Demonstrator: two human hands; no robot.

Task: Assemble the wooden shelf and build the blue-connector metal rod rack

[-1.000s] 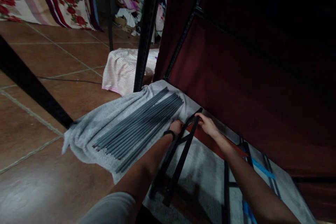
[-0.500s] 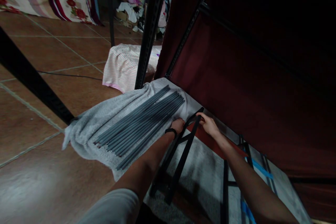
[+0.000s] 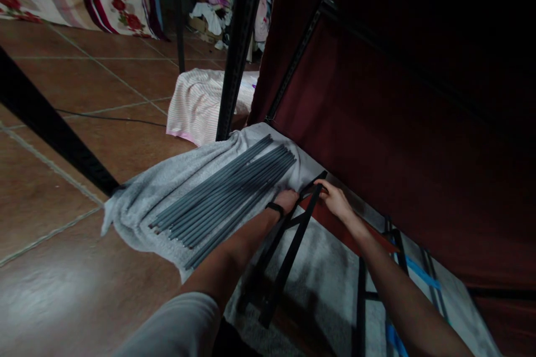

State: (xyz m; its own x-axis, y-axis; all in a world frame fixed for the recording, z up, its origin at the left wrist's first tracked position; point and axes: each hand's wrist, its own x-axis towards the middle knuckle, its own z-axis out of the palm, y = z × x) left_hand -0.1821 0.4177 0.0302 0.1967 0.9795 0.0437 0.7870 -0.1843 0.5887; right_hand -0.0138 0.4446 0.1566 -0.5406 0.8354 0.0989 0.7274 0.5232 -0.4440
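A narrow black frame with two long bars and a crosspiece stands tilted in front of me. My left hand, with a black band at the wrist, is closed around the upper part of its left bar. At the top of the right bar, my right hand grips the frame between thumb and fingers. Left of my left hand, several long grey rods lie side by side on a light grey towel. Beneath the right forearm is a flat reddish-brown piece, partly covered.
Black slotted posts rise around the towel-covered surface. A dark red curtain hangs along the right. More black frames with blue tape lie at lower right. A striped cloth covers something behind; a cable crosses the tiled floor.
The view has shifted very slightly. Both hands keep their hold on the black frame, whose lower end has moved a little; the rods lie as before.
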